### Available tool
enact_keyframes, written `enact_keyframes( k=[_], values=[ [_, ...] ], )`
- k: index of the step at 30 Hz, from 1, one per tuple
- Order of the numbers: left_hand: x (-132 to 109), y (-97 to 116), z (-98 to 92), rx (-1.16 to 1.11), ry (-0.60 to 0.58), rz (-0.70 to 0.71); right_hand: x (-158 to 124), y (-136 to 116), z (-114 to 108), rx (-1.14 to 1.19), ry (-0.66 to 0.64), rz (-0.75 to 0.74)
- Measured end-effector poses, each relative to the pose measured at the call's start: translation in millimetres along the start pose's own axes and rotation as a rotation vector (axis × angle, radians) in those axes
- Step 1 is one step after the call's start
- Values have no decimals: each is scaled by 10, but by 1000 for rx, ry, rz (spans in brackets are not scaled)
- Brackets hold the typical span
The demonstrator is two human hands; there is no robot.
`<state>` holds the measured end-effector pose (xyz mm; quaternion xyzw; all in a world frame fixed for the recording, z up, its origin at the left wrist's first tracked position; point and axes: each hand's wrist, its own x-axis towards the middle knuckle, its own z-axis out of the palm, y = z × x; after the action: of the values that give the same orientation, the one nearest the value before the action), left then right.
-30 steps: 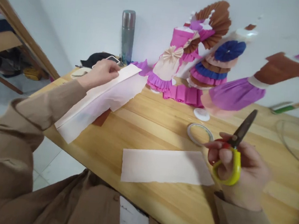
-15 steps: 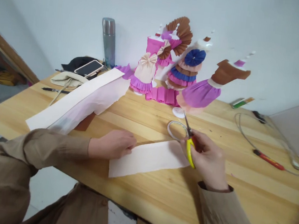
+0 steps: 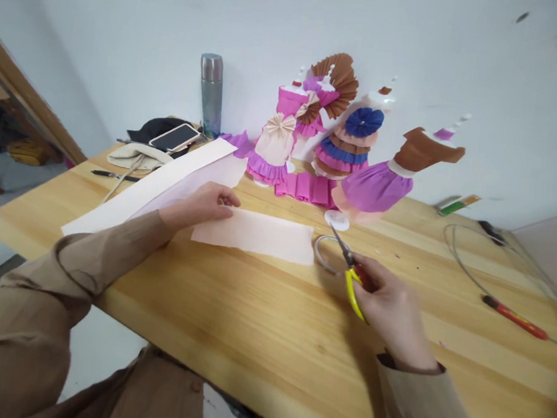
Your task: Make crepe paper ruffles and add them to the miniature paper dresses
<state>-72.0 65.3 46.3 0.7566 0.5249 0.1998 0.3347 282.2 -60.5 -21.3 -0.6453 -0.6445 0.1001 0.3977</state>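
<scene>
A pale pink strip of crepe paper lies across the wooden table in front of me. At its upper left edge is my left hand, thumb and curled fingers closed on the paper. My right hand grips a pair of scissors with yellow and red handles, blades pointing up and left. Under the blades, a white ring-shaped roll of tape rests on the table. Left of my left hand lie a long white strip and a pale lilac sheet.
Miniature paper dresses on stands line the wall behind a pleated pink strip. A steel flask, a phone and a pen are at the left. A red-handled tool with a cable lies at the right.
My left hand has moved up and left with the pale pink strip, away from the table's front edge. My right hand still holds the scissors; the view has shifted slightly.
</scene>
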Motion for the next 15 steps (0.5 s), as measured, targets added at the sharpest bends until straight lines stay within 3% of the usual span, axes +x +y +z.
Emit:
enact_keyframes(
  k=[5,9,15],
  values=[
    [58,-99,-3,132,60,-37,-7,-129,-38,-140,-153,-138],
    [52,-120,24,55,69,-73,-28,-218,-23,-153,-259,-203],
    [-1,-19,125,-139,42,-99,-49,-278,48,-158,-270,-259]
  ],
)
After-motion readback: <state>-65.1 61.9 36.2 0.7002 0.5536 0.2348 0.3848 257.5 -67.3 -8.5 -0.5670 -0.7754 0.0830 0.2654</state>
